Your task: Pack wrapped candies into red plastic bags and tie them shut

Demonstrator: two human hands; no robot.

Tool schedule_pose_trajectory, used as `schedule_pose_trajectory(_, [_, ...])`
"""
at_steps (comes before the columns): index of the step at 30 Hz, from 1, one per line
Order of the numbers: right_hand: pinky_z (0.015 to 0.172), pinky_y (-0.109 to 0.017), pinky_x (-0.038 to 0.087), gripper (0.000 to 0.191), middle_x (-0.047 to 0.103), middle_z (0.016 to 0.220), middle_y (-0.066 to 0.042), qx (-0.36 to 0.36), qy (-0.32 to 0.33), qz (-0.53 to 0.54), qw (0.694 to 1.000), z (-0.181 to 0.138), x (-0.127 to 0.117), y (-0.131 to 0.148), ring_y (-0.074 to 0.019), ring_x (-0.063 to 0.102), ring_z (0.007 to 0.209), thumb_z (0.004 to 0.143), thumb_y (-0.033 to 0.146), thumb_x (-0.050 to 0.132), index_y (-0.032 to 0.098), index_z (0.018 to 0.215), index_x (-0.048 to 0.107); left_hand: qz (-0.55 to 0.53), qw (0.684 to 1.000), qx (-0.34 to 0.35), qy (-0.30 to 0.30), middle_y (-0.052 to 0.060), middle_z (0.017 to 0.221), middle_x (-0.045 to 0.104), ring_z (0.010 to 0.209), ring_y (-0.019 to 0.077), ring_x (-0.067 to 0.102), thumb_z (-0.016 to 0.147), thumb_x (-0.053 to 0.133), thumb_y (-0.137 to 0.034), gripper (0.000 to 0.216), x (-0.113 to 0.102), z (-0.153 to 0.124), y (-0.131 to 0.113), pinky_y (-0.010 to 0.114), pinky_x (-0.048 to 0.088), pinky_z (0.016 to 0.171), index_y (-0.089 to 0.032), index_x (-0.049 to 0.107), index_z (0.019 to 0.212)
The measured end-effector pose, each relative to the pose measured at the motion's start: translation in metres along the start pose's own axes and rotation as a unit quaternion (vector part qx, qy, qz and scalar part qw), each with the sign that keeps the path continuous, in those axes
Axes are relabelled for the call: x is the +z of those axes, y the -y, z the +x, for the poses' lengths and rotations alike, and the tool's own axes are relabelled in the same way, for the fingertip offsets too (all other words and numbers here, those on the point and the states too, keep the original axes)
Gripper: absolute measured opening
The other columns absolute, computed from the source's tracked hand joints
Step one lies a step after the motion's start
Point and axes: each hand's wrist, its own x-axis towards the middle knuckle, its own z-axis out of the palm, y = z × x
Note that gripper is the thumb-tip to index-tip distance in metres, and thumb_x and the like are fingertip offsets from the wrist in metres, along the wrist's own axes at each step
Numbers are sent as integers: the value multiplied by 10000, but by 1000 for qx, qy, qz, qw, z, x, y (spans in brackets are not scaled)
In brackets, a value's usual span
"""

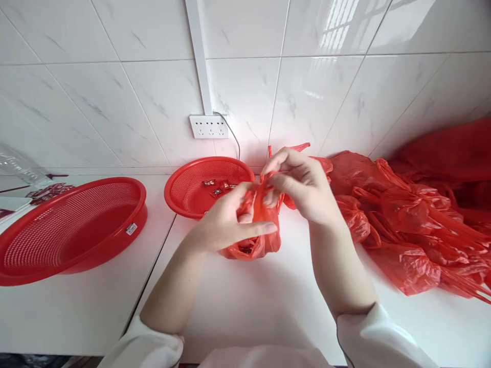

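Observation:
A thin red plastic bag [271, 240] with small dark items showing inside sits in front of me, its top drawn up between my hands. My left hand [230, 217] is closed around the left side of the bag's neck, thumb laid across the front. With fingertips pinched, my right hand [297, 181] grips the top of the same bag from the right. Just behind my left hand stands a round red basket [184, 174] with a few small wrapped packets [217, 192] in it.
A larger red basket [134, 204] stands on the left, with more packets [51, 190] behind it. Many filled red bags [406, 214] are heaped on the right. At the back, a socket strip [209, 127] with a cable is fixed to the tiled wall [153, 107].

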Motion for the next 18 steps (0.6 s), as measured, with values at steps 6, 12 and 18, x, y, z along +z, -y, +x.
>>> schedule_pose_trajectory(6, [849,-355,560,213,657,1106,-57,-118,49,-129,983,-12,2,5,-183,667,955,890,169,563,212,1092,614,-112,994,-9,14,-13,676,486,489,63,398,959,457,-439,339,10,11,3,203,342,435,-186,591,776])
schedule_pose_trajectory(12, [751,-312,543,187,644,931,-27,-78,10,-198,977,-24,-4,-25,-157,626,853,838,95,578,207,980,623,-123,988,-58,73,-36,454,496,323,70,413,984,354,-492,444,4,2,6,203,336,364,-173,595,790])
schedule_pose_trajectory(18, [659,-283,545,111,612,865,-24,-58,-14,-117,991,-40,-6,-30,-138,603,771,835,110,610,206,890,604,-161,982,-89,-49,-39,415,488,476,126,574,948,479,-455,324,2,1,27,189,371,426,-191,657,1009])
